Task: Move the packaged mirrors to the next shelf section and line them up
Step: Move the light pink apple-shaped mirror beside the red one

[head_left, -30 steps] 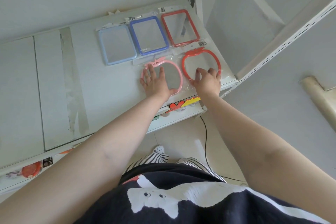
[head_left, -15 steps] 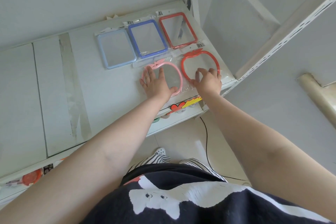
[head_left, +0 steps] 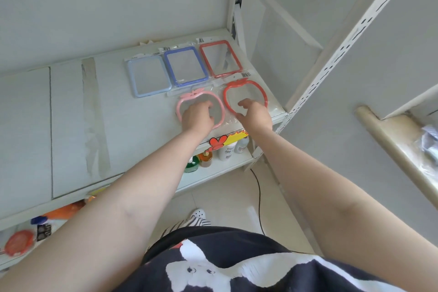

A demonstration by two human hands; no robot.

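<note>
Five packaged mirrors lie at the right end of the white shelf (head_left: 132, 130). In the back row are a light-blue rectangular mirror (head_left: 149, 78), a dark-blue one (head_left: 186, 66) and a red one (head_left: 220, 58). In front lie a pink apple-shaped mirror (head_left: 181, 104) and a red apple-shaped mirror (head_left: 258, 89). My left hand (head_left: 198, 116) rests on the pink one, fingers bent, fingertips on its face. In the same way my right hand (head_left: 254, 114) rests on the red apple mirror. Neither hand wraps around a frame.
A perforated white upright (head_left: 331, 54) bounds the shelf on the right. Strips of tape (head_left: 94, 121) run across the shelf's left part. Bottles (head_left: 225, 152) stand on the lower shelf under a yellow-red label. A black cable (head_left: 259, 192) lies on the floor.
Both hands went from flat with spread fingers to curled, fingertips on the apple mirrors. The view has tilted, showing more of the lower shelf.
</note>
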